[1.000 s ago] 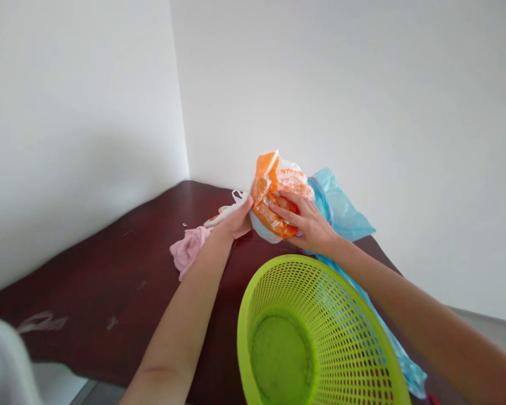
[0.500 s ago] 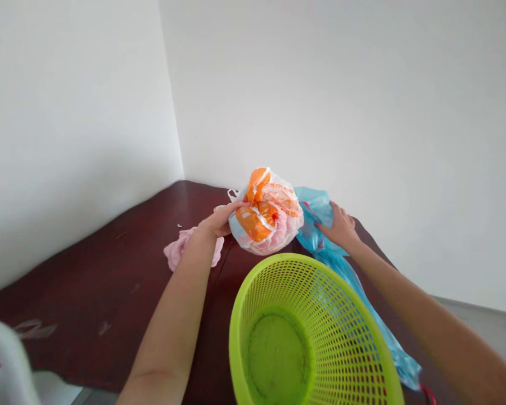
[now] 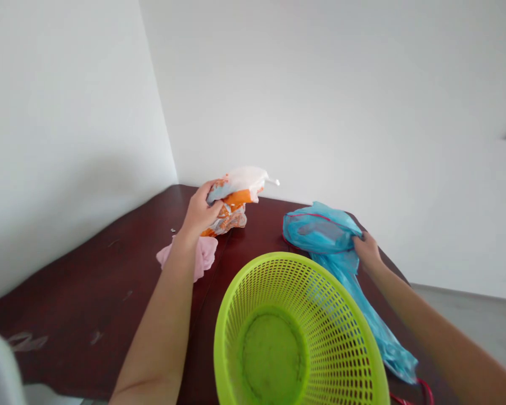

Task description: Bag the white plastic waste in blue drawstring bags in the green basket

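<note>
My left hand (image 3: 203, 208) grips a white and orange plastic bag (image 3: 239, 194), which bulges a little above the table. More crumpled plastic of the same colours hangs under it. On the right, my right hand (image 3: 366, 250) is closed on the edge of a blue plastic bag (image 3: 320, 230) with a red drawstring; its mouth faces partly toward me. The long tail of the blue bag trails down the table's right side. Beneath my left forearm lies a pink cloth (image 3: 204, 257), partly covered by the arm. A green perforated basket (image 3: 274, 354) stands between my arms with nothing in it.
The dark red table (image 3: 109, 292) reaches back to the corner of two white walls (image 3: 299, 101). At the lower left edge is part of a white curved object (image 3: 2, 360), perhaps a chair back. Grey floor (image 3: 459, 315) shows on the right.
My left hand has moved left with the white and orange bag, which has turned over. My right hand has shifted right and down, spreading the blue bag's mouth. The two bags are now apart.
</note>
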The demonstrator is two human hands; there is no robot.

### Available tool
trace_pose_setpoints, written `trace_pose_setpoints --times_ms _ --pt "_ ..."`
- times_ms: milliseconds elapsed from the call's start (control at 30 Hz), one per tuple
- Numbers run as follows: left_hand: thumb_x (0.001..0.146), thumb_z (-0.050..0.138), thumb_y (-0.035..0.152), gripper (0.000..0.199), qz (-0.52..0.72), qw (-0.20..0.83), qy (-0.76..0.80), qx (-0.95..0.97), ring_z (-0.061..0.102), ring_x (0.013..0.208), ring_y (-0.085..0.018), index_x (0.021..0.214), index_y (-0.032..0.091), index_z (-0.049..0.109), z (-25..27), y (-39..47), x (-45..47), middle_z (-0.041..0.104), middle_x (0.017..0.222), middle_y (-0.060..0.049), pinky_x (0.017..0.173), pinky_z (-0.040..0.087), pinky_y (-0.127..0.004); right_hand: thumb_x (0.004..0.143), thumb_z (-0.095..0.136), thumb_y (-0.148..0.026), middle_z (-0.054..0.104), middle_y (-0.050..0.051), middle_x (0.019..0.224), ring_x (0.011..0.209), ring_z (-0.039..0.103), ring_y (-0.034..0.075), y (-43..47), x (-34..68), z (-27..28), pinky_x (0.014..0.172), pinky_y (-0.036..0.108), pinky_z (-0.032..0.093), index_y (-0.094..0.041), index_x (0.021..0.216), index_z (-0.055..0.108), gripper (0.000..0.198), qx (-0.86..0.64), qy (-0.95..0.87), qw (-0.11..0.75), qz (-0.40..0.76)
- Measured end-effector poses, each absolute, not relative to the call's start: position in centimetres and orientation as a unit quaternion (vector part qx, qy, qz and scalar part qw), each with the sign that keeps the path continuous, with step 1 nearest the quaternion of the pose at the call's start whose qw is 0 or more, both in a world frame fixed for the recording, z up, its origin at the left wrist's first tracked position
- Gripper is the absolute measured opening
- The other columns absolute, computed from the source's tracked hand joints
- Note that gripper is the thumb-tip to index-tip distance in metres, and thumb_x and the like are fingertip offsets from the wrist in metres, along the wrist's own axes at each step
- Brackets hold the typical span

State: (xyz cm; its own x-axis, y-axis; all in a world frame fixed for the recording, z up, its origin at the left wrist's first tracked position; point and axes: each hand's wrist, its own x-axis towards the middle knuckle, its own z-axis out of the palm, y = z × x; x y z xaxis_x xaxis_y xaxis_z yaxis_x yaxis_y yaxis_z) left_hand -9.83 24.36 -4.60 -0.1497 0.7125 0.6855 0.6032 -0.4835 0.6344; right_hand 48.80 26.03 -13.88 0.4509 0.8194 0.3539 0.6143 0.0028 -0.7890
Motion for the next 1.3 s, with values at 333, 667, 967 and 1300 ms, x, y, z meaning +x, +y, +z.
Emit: trace_pose_setpoints --times_ms 333,667,967,1300 --pt "0.090 0.074 0.022 0.058 0.398 -0.028 0.653 0.644 0.029 0.184 -0.046 0.147 0.026 0.082 -10.5 28.8 -11.2 0.041 0.194 -0.011 0.152 0.020 -0.070 0.068 0.067 -0.055 0.078 0.007 0.081 0.081 0.070 0.032 20.7 51.1 -17.0 0.071 0.042 0.054 -0.024 0.086 0.077 0.038 -0.681 -0.496 0.511 0.172" --pt "0.092 0.073 0.019 0.051 0.204 0.037 0.629 0.749 0.045 0.178 -0.047 0.142 0.020 0.087 -14.5 29.0 -5.6 0.048 0.192 -0.019 0.149 0.034 -0.063 0.073 0.069 -0.059 0.074 0.004 0.074 0.074 0.065 0.027 18.5 50.2 -21.2 0.071 0.042 0.054 -0.023 0.090 0.076 0.041 -0.660 -0.487 0.542 0.184" --pt "0.093 0.088 0.030 0.081 0.110 0.051 0.575 0.809 0.005 0.188 -0.058 0.172 0.040 0.069 -14.8 23.9 -5.8 0.008 0.206 -0.009 0.144 0.020 -0.085 0.077 0.098 -0.077 0.067 0.025 0.150 0.130 0.072 0.042 16.4 49.2 -20.7 0.115 0.065 0.061 -0.018 0.156 0.057 0.107 -0.609 -0.516 0.601 0.043" --pt "0.113 0.057 0.034 0.049 0.229 0.074 0.443 0.863 0.069 0.157 -0.031 0.157 0.028 0.077 -10.2 18.8 -7.1 0.077 0.166 -0.010 0.142 0.047 -0.056 0.101 0.080 -0.055 0.071 0.018 0.135 0.129 0.066 0.043 15.4 46.1 -15.9 0.113 0.059 0.053 -0.025 0.134 0.071 0.046 -0.638 -0.651 0.401 -0.090"
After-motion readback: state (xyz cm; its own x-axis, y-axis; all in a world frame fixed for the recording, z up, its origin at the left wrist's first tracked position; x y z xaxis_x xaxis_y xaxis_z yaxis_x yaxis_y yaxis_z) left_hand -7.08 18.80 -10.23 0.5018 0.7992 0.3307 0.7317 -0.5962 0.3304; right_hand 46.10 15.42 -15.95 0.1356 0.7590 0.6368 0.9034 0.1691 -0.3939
